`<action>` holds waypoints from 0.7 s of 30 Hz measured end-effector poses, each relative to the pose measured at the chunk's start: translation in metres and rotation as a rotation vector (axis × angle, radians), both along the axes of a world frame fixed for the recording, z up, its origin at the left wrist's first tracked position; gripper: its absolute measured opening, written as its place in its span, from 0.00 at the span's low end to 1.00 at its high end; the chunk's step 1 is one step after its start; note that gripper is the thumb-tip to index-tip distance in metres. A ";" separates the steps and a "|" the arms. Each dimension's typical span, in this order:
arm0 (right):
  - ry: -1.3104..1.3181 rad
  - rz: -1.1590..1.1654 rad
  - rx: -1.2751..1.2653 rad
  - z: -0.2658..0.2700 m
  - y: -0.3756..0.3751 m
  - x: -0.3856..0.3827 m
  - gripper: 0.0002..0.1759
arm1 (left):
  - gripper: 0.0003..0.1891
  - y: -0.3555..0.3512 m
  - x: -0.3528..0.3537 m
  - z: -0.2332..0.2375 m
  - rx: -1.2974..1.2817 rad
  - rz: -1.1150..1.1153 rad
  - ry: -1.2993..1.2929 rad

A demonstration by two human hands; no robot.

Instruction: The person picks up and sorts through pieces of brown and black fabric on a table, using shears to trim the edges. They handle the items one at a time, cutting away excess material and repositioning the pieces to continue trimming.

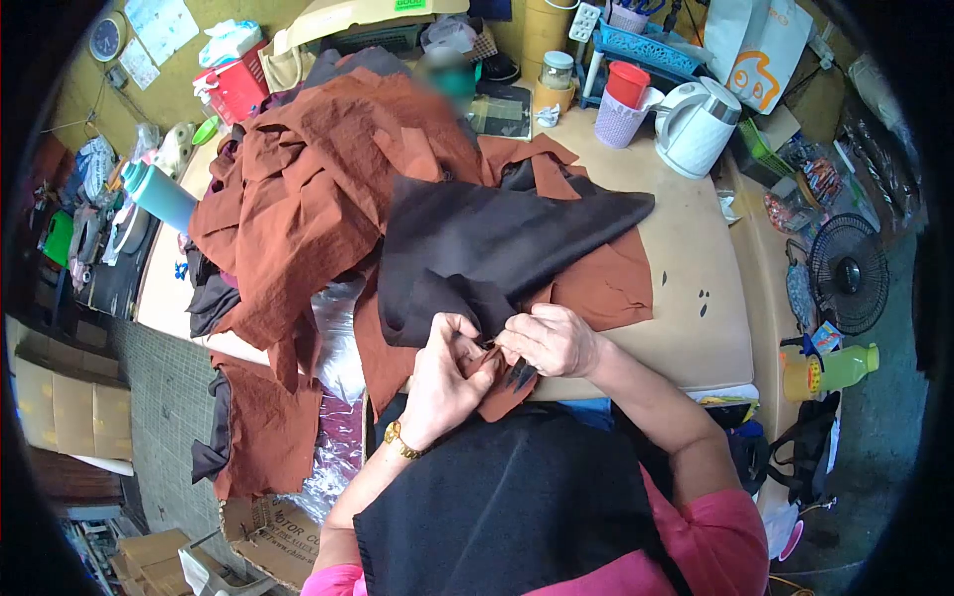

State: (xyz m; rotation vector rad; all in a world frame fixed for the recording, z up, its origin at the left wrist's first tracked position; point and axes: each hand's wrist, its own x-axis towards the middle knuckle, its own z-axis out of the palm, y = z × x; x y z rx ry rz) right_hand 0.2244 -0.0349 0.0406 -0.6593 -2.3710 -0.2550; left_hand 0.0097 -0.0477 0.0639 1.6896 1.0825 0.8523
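Note:
At the table's near edge, both hands work close together on a piece of black and rust-brown cloth. My left hand (pixel 445 382), with a gold watch (pixel 401 440) on its wrist, pinches the edge of the rust-brown cloth (pixel 509 397) between thumb and fingers. Beside it my right hand (pixel 553 341) has its fingers closed at the same edge; I cannot tell whether it also holds a small tool. A dark pointed shape (pixel 520 373) shows just below those fingers. The black cloth (pixel 497 238) spreads away from the hands over more rust-brown cloth (pixel 606 283).
A big heap of rust-brown cloth (pixel 318 149) covers the table's left side, with a blue bottle (pixel 159 197) beside it. Toward the back right stand a white kettle (pixel 699 124), a purple cup (pixel 618 123) and a blue basket (pixel 651 52). A black fan (pixel 848 273) is at right.

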 end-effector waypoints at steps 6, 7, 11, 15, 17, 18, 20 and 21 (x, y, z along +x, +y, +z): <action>0.163 0.008 0.095 -0.006 -0.004 -0.006 0.10 | 0.12 0.011 -0.005 0.002 -0.334 -0.253 -0.382; 0.140 0.042 0.088 -0.007 -0.005 -0.005 0.12 | 0.11 0.019 -0.011 0.001 -0.406 -0.266 -0.339; 0.080 0.072 0.048 -0.005 -0.012 -0.002 0.14 | 0.13 0.027 -0.014 0.003 -0.376 -0.278 -0.028; 0.093 0.042 0.000 -0.006 -0.018 0.004 0.13 | 0.10 0.022 -0.008 0.008 -0.305 -0.266 0.050; 0.149 0.004 -0.015 -0.010 -0.020 0.002 0.12 | 0.09 0.019 -0.006 -0.001 -0.367 -0.235 -0.129; 0.202 -0.032 -0.028 -0.011 -0.022 0.001 0.12 | 0.09 0.018 -0.005 -0.006 -0.369 -0.237 -0.128; 0.224 -0.032 -0.102 -0.012 -0.023 0.003 0.11 | 0.08 0.018 -0.004 -0.014 -0.356 -0.293 -0.190; 0.280 -0.069 -0.178 -0.013 -0.024 0.003 0.10 | 0.10 0.017 -0.005 -0.008 -0.393 -0.309 -0.179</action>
